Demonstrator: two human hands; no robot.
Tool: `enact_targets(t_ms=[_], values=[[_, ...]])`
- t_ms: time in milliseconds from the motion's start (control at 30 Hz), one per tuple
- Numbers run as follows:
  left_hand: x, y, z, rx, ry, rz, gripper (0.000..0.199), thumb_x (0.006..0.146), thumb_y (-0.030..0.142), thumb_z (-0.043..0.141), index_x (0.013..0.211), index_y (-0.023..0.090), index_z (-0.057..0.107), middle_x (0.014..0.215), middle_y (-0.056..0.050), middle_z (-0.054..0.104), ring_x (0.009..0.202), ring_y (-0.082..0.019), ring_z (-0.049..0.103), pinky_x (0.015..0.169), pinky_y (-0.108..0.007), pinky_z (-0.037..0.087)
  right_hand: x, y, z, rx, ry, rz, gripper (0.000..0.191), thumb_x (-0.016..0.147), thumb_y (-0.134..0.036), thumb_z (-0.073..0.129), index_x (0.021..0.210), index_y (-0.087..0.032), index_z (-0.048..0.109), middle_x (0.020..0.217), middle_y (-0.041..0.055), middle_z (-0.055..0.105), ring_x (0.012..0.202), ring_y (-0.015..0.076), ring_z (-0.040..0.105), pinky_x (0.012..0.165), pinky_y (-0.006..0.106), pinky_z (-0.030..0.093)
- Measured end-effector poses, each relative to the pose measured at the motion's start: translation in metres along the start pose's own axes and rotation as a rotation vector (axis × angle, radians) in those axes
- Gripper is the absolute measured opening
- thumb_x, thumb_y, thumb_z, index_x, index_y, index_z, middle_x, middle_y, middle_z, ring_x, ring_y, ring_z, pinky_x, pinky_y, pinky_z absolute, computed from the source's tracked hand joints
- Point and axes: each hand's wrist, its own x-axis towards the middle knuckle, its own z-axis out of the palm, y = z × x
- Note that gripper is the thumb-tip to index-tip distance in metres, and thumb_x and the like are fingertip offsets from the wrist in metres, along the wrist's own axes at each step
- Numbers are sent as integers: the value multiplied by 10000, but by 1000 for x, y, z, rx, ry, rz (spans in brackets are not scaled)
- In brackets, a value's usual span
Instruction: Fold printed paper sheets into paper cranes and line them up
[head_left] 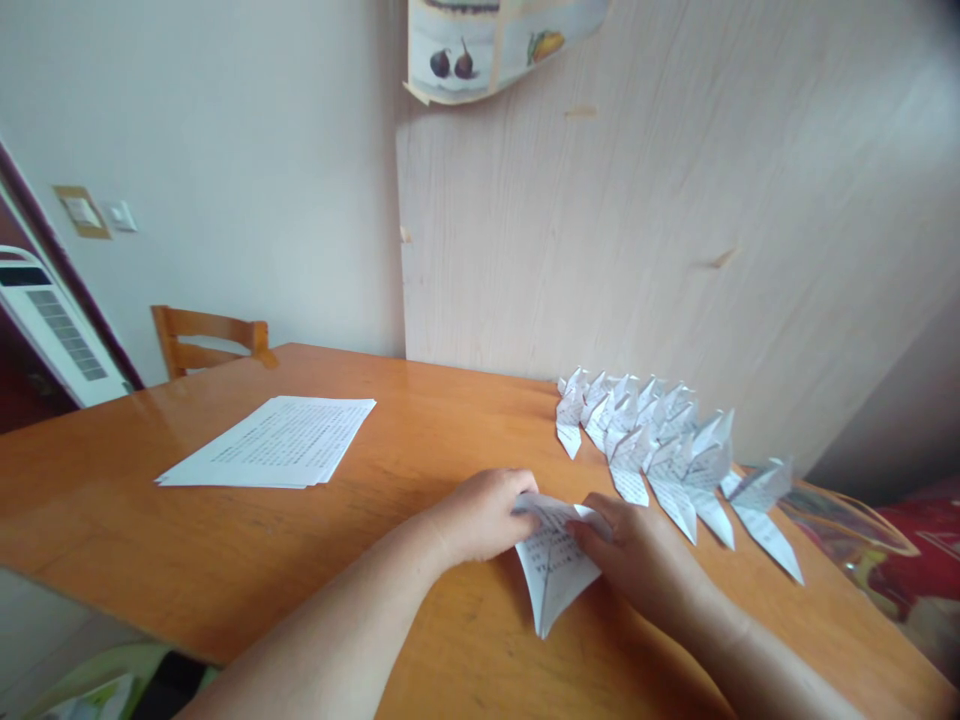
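Observation:
Between my two hands is a folded sheet of printed paper (556,575), its pointed end toward me, low over the wooden table (450,430). My left hand (495,515) pinches its upper left corner between thumb and fingers. On the opposite corner, my right hand (626,550) is closed in a similar pinch. A crease runs down the middle of the paper, and its sides bend upward. Just beyond my right hand stand several folded paper figures (705,460) made from the same printed paper, with upright peaks and long flat points.
A stack of printed sheets (277,445) lies on the left half of the table. Behind the far left corner is a wooden chair (210,335). The wall panel (600,230) borders the table's back edge. Red items (922,560) sit past the right edge.

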Motion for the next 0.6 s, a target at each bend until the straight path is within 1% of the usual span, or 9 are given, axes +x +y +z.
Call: enact_targets(t_ms=[67, 100, 133, 167, 233, 367, 467, 600], values=[[-1, -1, -6, -109, -46, -49, 287, 865, 456, 589, 1010, 211, 623, 901, -22, 671, 794, -184, 595, 632, -258, 408, 0, 0, 0, 0, 5, -3, 225, 909, -308, 511, 698, -229, 505, 642, 0, 616, 594, 165, 545, 541, 274, 272], [-2, -1, -10, -160, -63, -56, 355, 882, 521, 558, 1033, 206, 622, 923, -27, 669, 817, -185, 592, 660, -263, 421, 0, 1, 0, 2, 8, -5, 227, 908, -309, 514, 695, -229, 500, 639, -1, 614, 593, 165, 542, 542, 275, 273], [-3, -1, -14, -212, -73, -50, 389, 911, 549, 499, 1024, 199, 625, 942, -31, 667, 843, -185, 589, 696, -268, 432, 0, 1, 0, 7, 10, -9, 230, 907, -311, 516, 692, -229, 496, 637, -1, 611, 594, 165, 540, 543, 275, 275], [-3, -1, -17, -261, -83, -46, 402, 943, 539, 434, 1001, 193, 631, 956, -33, 663, 867, -182, 588, 732, -273, 440, -1, 1, 0, 12, 10, -11, 234, 907, -314, 517, 690, -229, 494, 635, -1, 609, 595, 166, 540, 543, 276, 276], [-3, -2, -21, -314, -90, -69, 372, 963, 455, 381, 959, 189, 640, 952, -26, 658, 885, -174, 585, 773, -273, 446, -1, 0, -1, 24, 3, -18, 241, 911, -321, 513, 688, -229, 496, 638, 1, 611, 602, 169, 543, 543, 277, 277], [0, -10, -20, -281, -57, -164, 221, 860, 292, 476, 951, 187, 648, 916, -19, 672, 851, -177, 589, 727, -273, 445, -1, 1, -2, 31, -11, -21, 240, 916, -324, 499, 694, -232, 495, 631, 0, 606, 596, 172, 544, 540, 281, 278], [4, -21, -16, -265, -51, -175, 204, 827, 273, 525, 942, 187, 670, 920, -26, 696, 854, -186, 602, 725, -279, 445, 0, 1, -2, 29, -3, -21, 248, 912, -335, 502, 687, -234, 478, 619, -2, 595, 585, 171, 539, 538, 283, 280], [5, -28, -10, -299, -93, -147, 212, 821, 299, 578, 940, 176, 703, 947, -34, 729, 851, -183, 629, 718, -267, 450, 0, 1, -3, 36, -5, -19, 263, 908, -346, 504, 673, -232, 472, 622, 4, 603, 581, 167, 540, 536, 282, 284]])
